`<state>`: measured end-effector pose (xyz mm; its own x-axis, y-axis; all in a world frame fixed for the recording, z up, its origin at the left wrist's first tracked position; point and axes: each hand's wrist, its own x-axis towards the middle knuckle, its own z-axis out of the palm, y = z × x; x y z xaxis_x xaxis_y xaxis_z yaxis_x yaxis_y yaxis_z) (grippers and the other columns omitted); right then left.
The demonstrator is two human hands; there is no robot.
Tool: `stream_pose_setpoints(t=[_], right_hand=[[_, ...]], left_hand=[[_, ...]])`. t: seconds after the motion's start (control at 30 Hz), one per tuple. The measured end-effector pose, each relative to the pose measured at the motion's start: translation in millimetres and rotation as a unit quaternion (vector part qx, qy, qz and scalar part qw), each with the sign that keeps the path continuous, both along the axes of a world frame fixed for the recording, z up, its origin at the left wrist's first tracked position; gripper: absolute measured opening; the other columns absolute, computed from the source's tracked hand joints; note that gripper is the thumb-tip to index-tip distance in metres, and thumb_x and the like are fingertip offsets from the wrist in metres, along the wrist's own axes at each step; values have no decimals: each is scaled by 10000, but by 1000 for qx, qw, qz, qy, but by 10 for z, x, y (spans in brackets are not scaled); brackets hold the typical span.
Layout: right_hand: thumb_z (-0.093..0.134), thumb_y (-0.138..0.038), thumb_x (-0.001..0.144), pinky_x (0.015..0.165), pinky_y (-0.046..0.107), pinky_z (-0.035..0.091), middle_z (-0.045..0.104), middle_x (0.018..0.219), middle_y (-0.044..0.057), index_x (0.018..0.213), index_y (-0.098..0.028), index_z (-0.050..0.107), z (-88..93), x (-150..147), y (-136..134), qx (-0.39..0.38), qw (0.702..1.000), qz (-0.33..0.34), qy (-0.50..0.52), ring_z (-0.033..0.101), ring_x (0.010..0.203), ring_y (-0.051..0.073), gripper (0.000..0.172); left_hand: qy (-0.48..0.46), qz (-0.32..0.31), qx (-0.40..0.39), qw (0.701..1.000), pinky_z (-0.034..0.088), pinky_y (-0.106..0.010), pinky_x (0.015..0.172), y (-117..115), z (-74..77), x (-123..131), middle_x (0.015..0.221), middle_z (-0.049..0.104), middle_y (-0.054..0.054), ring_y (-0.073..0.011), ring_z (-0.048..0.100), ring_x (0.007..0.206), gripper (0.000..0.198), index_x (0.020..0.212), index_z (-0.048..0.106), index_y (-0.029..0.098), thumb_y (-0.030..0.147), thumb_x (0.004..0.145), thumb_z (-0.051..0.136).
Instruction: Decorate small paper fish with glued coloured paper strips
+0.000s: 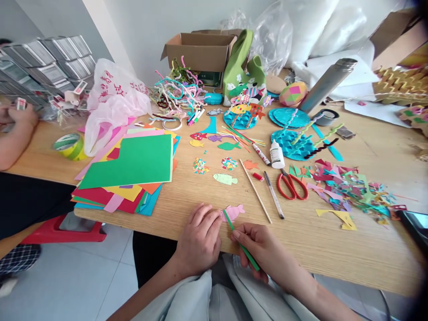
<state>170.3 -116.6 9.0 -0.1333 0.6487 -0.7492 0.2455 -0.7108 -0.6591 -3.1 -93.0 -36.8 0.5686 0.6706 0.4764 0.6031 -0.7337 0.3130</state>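
Note:
My left hand (pixel 199 236) rests at the table's near edge, fingers curled and pressing on a pink paper fish (pixel 234 211). My right hand (pixel 261 250) is closed round a green pen (pixel 241 241) whose tip touches the pink fish. Just beyond lie a pale green paper fish (pixel 225 179), a thin wooden stick (pixel 255 191), a grey pen (pixel 273 195) and red-handled scissors (pixel 292 186).
A stack of coloured paper sheets (pixel 130 171) lies at left, a glue bottle (pixel 276 154) and blue paper plates (pixel 290 141) further back, paper scraps (pixel 347 185) at right. Another person's arm (pixel 13 133) rests at far left beside a tape roll (pixel 70 146). Cardboard boxes (pixel 200 49) line the back.

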Motion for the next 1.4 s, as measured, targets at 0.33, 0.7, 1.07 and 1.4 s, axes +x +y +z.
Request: stream_pose_setpoints(t=[0.33,0.7,1.07,1.4], right_hand=[[491,-493,815,250,141,266,567,449,-55,697,-213,469,11,-24,35,-13,1000,3,-7,411,265,57,305],[455,-433,851,248,131,278,558,439,-64,705,-212,456,19,-38,50,-23,1000,5,-19,406,267,55,265],[435,-399,870,248,134,271,547,423,-66,724,-210,446,-3,-32,52,-18,1000,14,-9,391,262,57,239],[446,-380,870,247,135,276,541,410,-69,747,-203,467,-14,-42,76,-28,999,10,-11,397,262,60,216]], left_hand=[[4,-4,-5,1000,435,-492,1034,7,3,-4,1156,650,-136,-297,498,1155,381,1151,613,53,132,803,481],[-6,-5,-7,1000,437,-486,1027,10,-3,-6,1185,637,-135,-289,498,1178,417,1213,557,78,118,812,447],[-45,9,-27,999,414,-453,1055,-12,-29,-23,1216,603,-147,-265,461,1242,560,1337,406,73,43,778,430],[-46,3,-45,998,400,-444,1063,-12,-27,-17,1243,612,-119,-254,449,1265,608,1347,369,82,-17,749,401]])
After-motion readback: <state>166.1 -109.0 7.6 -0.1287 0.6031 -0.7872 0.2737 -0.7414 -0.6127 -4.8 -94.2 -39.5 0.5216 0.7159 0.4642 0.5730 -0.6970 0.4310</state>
